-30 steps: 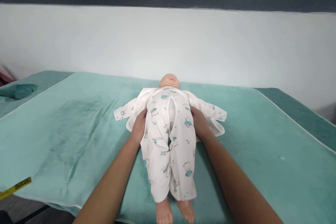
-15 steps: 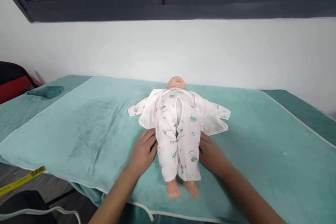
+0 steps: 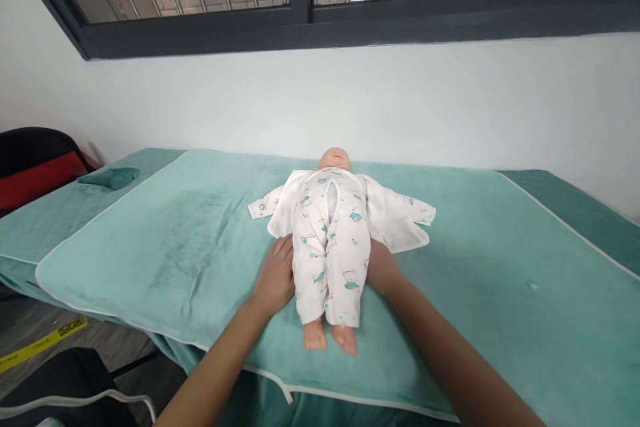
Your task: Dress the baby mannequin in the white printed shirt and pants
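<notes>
A baby doll point(image 3: 314, 333) lies face up on a green mat point(image 3: 150, 247), its head point(image 3: 335, 159) toward the wall and its bare feet toward me. White printed trousers point(image 3: 310, 267) cover its legs and reach high over its chest. Beneath them a white jacket point(image 3: 397, 223) is spread out, both sleeves stretched sideways. My left hand point(image 3: 276, 277) rests against the outer side of one trouser leg, fingers fairly straight and close together, thumb hidden. Against the opposite side lies my right hand point(image 3: 385, 270); its fingers are tucked behind the trouser leg, so their grip is hidden.
Behind the bed stands a white wall point(image 3: 250, 100) under a dark window frame point(image 3: 300, 27). A black and red object point(image 3: 43, 180) is at the left edge. Yellow floor tape point(image 3: 45, 343) and a pale cable point(image 3: 75, 401) show at lower left.
Both hands slid from the doll's hips down toward its thighs, then stayed beside the legs. The doll's feet shifted slightly left. The camera view tilted up, showing more of the window.
</notes>
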Demonstrator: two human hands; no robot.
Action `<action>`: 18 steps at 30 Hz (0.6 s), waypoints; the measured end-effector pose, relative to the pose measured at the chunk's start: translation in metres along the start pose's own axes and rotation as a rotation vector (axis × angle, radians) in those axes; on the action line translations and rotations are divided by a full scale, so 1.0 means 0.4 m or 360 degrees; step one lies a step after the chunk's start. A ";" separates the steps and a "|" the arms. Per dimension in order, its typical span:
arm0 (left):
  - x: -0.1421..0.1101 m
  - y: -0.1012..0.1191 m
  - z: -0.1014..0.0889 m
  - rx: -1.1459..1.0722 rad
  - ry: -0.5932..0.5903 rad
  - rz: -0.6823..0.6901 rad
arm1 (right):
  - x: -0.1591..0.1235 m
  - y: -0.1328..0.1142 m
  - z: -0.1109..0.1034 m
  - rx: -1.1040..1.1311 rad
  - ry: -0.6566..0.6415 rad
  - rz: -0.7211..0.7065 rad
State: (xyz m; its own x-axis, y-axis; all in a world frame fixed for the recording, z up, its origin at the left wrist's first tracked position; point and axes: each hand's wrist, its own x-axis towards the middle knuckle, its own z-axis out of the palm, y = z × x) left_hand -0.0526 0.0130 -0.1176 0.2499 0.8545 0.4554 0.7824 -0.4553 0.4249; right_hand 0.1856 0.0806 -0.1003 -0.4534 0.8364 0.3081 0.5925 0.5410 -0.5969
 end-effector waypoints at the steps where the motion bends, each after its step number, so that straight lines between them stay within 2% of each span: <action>1: 0.003 0.000 -0.001 -0.0008 0.0012 0.0006 | -0.002 0.002 -0.002 0.0013 0.0005 -0.0005; 4: 0.003 0.006 -0.006 -0.0044 0.0102 -0.0038 | -0.010 0.005 -0.014 0.0049 0.0026 -0.0038; 7: -0.033 0.028 -0.012 -0.0106 0.0314 -0.0250 | -0.039 0.001 -0.027 0.0097 0.0177 0.0027; 10: -0.116 0.068 -0.010 -0.0253 0.0411 -0.0490 | -0.105 -0.024 -0.034 0.0205 0.0496 0.0123; 13: -0.216 0.121 0.001 -0.0317 0.0355 -0.0556 | -0.183 -0.088 -0.033 0.0262 0.0646 -0.0088; 15: -0.264 0.158 0.010 -0.0295 0.0336 -0.0579 | -0.217 -0.149 -0.030 0.0205 0.0531 -0.0312; 18: -0.288 0.205 0.026 -0.0241 0.0294 -0.0558 | -0.230 -0.235 -0.017 -0.0046 0.0115 -0.0447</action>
State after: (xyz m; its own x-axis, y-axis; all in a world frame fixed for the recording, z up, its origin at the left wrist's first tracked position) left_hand -0.0112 -0.1204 -0.1433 -0.1336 0.9113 0.3894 0.7057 -0.1884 0.6830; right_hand 0.1761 -0.0466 -0.0673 -0.5543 0.6570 0.5109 0.4699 0.7537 -0.4595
